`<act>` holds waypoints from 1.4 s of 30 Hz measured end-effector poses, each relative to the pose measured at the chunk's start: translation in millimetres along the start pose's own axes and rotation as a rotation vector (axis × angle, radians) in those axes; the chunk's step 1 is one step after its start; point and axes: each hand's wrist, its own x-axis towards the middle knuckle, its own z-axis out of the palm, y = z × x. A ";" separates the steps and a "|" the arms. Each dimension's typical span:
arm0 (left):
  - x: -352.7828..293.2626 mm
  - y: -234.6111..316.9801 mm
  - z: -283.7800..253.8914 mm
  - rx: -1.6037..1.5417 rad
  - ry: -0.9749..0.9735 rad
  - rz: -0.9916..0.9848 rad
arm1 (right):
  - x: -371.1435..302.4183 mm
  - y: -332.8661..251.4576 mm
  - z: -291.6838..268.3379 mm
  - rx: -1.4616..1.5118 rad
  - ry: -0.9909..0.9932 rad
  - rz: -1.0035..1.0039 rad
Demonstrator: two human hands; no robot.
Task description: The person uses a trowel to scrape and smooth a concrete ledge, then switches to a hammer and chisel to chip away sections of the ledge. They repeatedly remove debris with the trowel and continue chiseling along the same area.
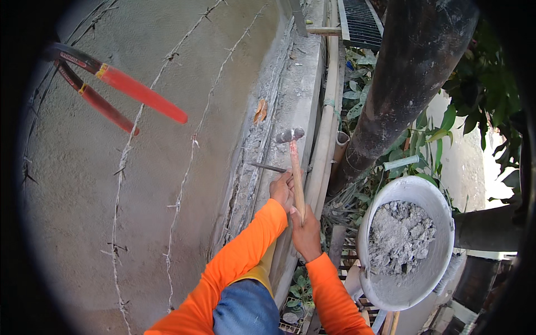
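Note:
My right hand (306, 234) grips the lower end of a hammer (297, 178) by its wooden handle. The hammer's dark head points away from me, above the concrete ledge. Close beside it, my left hand (281, 191) is closed around a thin dark metal chisel (267, 166). The chisel's tip points left, toward the rough, broken joint (245, 167) between ledge and wall. Part of the hammer handle covers the right end of the chisel and some fingers of the left hand.
Barbed wire (192, 139) runs along the grey wall (151, 223) at left; red-handled pliers (145, 95) hang there. Right of the ledge are pale pipes (324, 134), a thick dark pole (413, 72) and leafy plants. A white bucket (364, 240) holds grey rubble.

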 end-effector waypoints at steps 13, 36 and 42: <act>40.7 72.7 28.2 -0.280 -0.032 0.189 | 0.3 -9.4 18.5 0.059 0.121 -0.040; 47.5 72.1 57.9 -0.163 -0.109 0.109 | 27.2 -12.0 14.1 0.069 0.167 -0.035; 86.8 96.1 76.6 -0.283 -0.031 0.167 | 34.5 -11.6 15.3 0.059 0.179 -0.083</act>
